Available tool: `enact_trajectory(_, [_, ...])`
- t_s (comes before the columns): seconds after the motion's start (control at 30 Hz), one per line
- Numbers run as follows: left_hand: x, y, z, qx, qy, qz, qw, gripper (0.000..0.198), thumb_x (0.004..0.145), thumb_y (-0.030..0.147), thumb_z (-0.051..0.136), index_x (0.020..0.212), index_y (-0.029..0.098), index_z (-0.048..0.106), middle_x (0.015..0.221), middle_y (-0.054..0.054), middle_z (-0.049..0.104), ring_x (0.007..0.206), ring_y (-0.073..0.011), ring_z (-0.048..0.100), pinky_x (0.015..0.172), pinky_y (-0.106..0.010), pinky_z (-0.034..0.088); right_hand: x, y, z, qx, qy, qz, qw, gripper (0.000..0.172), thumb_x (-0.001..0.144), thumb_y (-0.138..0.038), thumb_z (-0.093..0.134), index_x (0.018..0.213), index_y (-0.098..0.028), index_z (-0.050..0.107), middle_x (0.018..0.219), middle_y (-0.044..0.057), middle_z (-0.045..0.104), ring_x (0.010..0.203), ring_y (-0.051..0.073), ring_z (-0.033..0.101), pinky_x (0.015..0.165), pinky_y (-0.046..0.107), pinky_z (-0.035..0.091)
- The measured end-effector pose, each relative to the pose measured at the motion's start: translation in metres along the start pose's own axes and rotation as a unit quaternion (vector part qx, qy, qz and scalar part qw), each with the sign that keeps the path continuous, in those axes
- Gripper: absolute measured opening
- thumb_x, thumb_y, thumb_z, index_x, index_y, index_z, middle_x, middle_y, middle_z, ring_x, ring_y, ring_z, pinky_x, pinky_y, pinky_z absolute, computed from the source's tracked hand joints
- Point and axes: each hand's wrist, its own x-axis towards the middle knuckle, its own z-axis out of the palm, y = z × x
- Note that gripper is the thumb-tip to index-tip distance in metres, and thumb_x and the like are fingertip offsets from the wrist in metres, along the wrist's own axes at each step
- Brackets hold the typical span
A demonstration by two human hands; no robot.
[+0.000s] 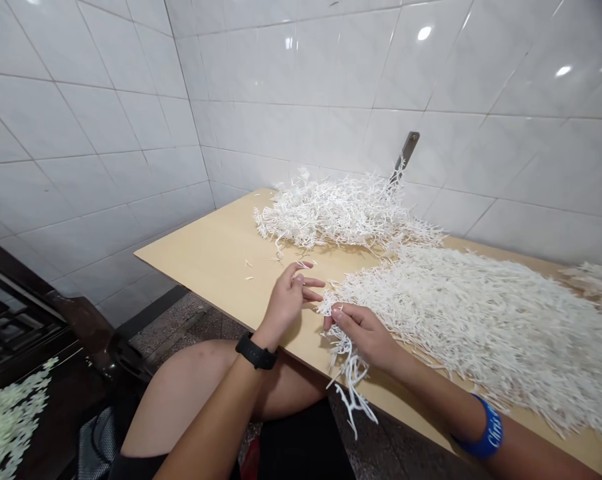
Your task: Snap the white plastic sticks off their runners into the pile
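Observation:
My right hand [363, 331] pinches a white branching sprig [351, 373] near the table's front edge; its lower strands hang past the edge. Just to the left, my left hand [291, 297] has its fingers apart, with a small white piece [305, 265] lying at its index fingertip. Beyond my hands rests a tangled heap of white sprigs [331, 213]. A wide, dense pile of short white pieces [481, 313] spreads to the right, partly behind my right hand and forearm.
The wooden table [201, 247] stands against a tiled wall [301, 80], with a metal bracket [405, 157] behind the heap. A few white bits lie left of my hands. Dark carved furniture [81, 320] and pale green foliage [13, 417] are at the left.

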Motion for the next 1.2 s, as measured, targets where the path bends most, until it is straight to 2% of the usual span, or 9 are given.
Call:
enact_trajectory(0.17, [-0.003, -0.011, 0.01, 0.106, -0.067, 0.066, 0.99, 0.019, 0.085, 0.022, 0.053, 0.093, 0.015, 0.069, 0.128, -0.013, 0.059, 0.118, -0.0229, 0.054, 0.098, -0.033, 0.041, 0.005, 0.005, -0.004, 0.001, 0.073, 0.046, 0.996, 0.036, 0.091, -0.043, 0.045, 0.085, -0.015, 0.068, 0.059, -0.003, 0.044, 0.054, 0.012, 0.038, 0.055, 0.025, 0.034])
enact_trajectory(0.3, [-0.01, -0.006, 0.013, 0.107, -0.14, 0.041, 0.984, 0.039, 0.089, 0.044, 0.048, 0.097, 0.012, 0.07, 0.105, -0.014, 0.069, 0.103, -0.0243, 0.06, 0.087, -0.033, 0.045, 0.006, 0.007, -0.001, 0.009, 0.087, 0.024, 0.996, 0.033, 0.09, -0.04, 0.048, 0.084, -0.015, 0.067, 0.07, 0.001, 0.056, 0.067, 0.015, 0.049, 0.064, 0.027, 0.039])
enact_trajectory(0.4, [-0.017, -0.004, 0.018, 0.085, -0.177, 0.028, 0.98, 0.038, 0.084, 0.046, 0.057, 0.09, 0.012, 0.072, 0.08, -0.008, 0.069, 0.078, -0.0184, 0.061, 0.072, -0.028, 0.046, 0.007, 0.01, 0.001, 0.005, 0.077, 0.011, 0.997, 0.034, 0.091, -0.041, 0.046, 0.078, -0.015, 0.064, 0.069, 0.001, 0.056, 0.065, 0.015, 0.048, 0.062, 0.027, 0.038])
enact_trajectory(0.53, [-0.02, -0.01, 0.026, -0.053, -0.127, -0.048, 0.989, 0.036, 0.078, 0.045, 0.064, 0.079, 0.01, 0.07, 0.056, -0.001, 0.056, 0.049, -0.0088, 0.047, 0.051, -0.022, 0.038, 0.007, 0.011, 0.0, 0.006, 0.033, -0.007, 0.999, 0.035, 0.091, -0.039, 0.046, 0.068, -0.016, 0.056, 0.064, -0.001, 0.052, 0.062, 0.013, 0.045, 0.062, 0.026, 0.037])
enact_trajectory(0.77, [-0.019, -0.013, 0.029, -0.162, -0.067, -0.127, 0.976, 0.03, 0.075, 0.04, 0.067, 0.073, 0.01, 0.061, 0.053, 0.001, 0.055, 0.043, -0.0071, 0.05, 0.047, -0.02, 0.042, 0.004, 0.001, -0.008, 0.026, -0.015, -0.06, 0.998, 0.036, 0.09, -0.041, 0.047, 0.066, -0.016, 0.056, 0.059, -0.002, 0.049, 0.055, 0.011, 0.043, 0.056, 0.025, 0.036])
enact_trajectory(0.9, [-0.012, -0.011, 0.02, -0.175, 0.056, -0.08, 0.98, 0.024, 0.081, 0.036, 0.06, 0.072, 0.014, 0.054, 0.043, 0.009, 0.041, 0.037, -0.0045, 0.044, 0.047, -0.018, 0.043, -0.002, -0.001, -0.007, 0.022, -0.054, -0.065, 0.996, 0.037, 0.092, -0.041, 0.046, 0.07, -0.016, 0.061, 0.061, -0.001, 0.052, 0.056, 0.011, 0.046, 0.057, 0.025, 0.037])
enact_trajectory(1.03, [-0.011, -0.01, 0.015, -0.072, 0.017, -0.021, 0.997, 0.015, 0.082, 0.027, 0.058, 0.093, 0.016, 0.056, 0.074, -0.005, 0.069, 0.064, -0.0128, 0.065, 0.064, -0.026, 0.052, 0.0, 0.003, -0.005, 0.079, 0.005, -0.019, 0.997, 0.034, 0.091, -0.043, 0.051, 0.079, -0.016, 0.066, 0.07, 0.002, 0.058, 0.066, 0.013, 0.052, 0.063, 0.026, 0.042])
enact_trajectory(1.1, [-0.012, -0.01, 0.016, -0.044, -0.005, 0.005, 0.999, 0.018, 0.08, 0.021, 0.059, 0.097, 0.017, 0.057, 0.094, -0.01, 0.072, 0.08, -0.0156, 0.068, 0.074, -0.029, 0.052, 0.002, 0.006, -0.004, 0.136, 0.017, 0.015, 0.99, 0.031, 0.088, -0.044, 0.055, 0.083, -0.016, 0.067, 0.07, 0.001, 0.058, 0.064, 0.013, 0.053, 0.061, 0.026, 0.042])
enact_trajectory(1.2, [-0.011, -0.011, 0.016, 0.004, -0.001, 0.024, 1.0, 0.023, 0.076, 0.021, 0.064, 0.099, 0.016, 0.06, 0.093, -0.01, 0.073, 0.085, -0.0184, 0.067, 0.074, -0.027, 0.05, 0.002, 0.011, -0.002, 0.248, 0.019, 0.082, 0.965, 0.029, 0.084, -0.043, 0.061, 0.093, -0.016, 0.066, 0.065, -0.001, 0.057, 0.054, 0.011, 0.051, 0.052, 0.024, 0.04])
